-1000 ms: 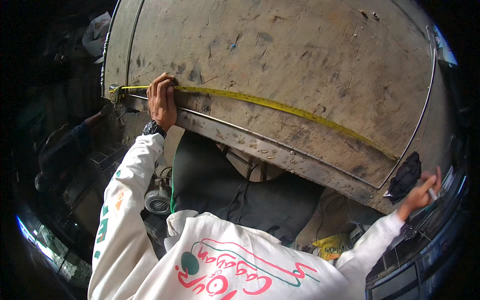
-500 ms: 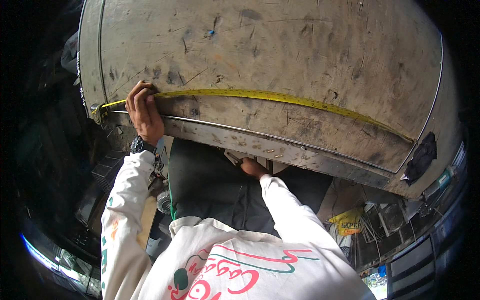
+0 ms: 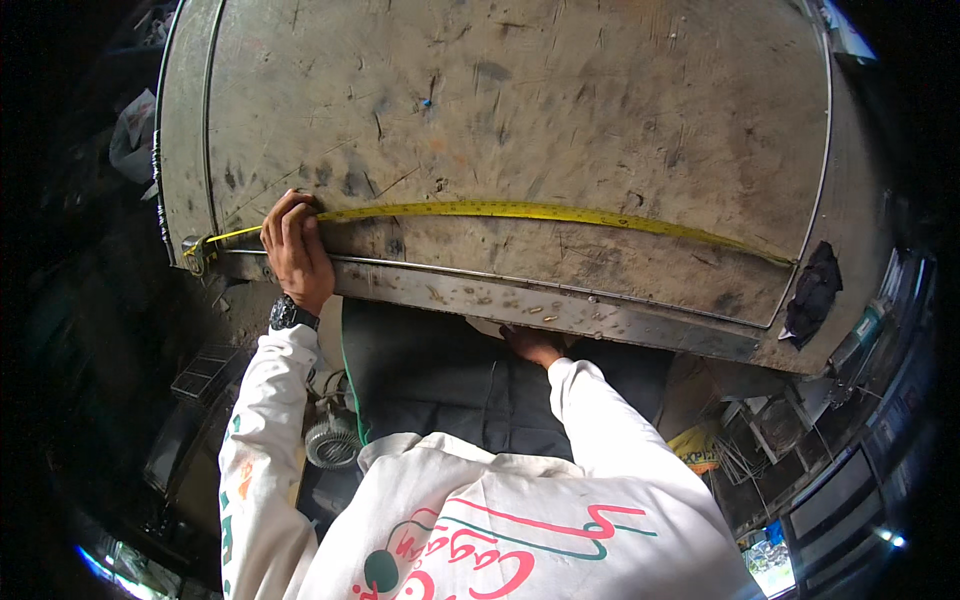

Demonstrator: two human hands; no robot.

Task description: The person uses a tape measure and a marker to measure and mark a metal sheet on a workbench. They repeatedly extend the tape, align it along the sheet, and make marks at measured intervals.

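A yellow tape measure point(image 3: 470, 209) lies stretched across the worn wooden tabletop point(image 3: 560, 110), its blade bowed. Its case end point(image 3: 195, 252) sits at the left front corner. My left hand point(image 3: 298, 252), with a black watch on the wrist, is closed over the blade near that end, fingers curled. A thin metal rod frame point(image 3: 480, 277) rests on the table, its front side running under my left hand and its corner at the right. My right hand point(image 3: 537, 347) reaches to the underside of the front edge; its fingers are mostly hidden there.
Along the table's front runs a metal strip point(image 3: 450, 296) with small brass-coloured bits on it. A black cloth point(image 3: 812, 295) lies at the right edge, near a teal power tool point(image 3: 868, 325). A finned motor point(image 3: 332, 443) stands below on the left.
The view has shifted, so the table appears lower and turned slightly. My right hand has moved right and further under the edge; the greyish thing it held earlier is now hidden. My left hand stays on the blade.
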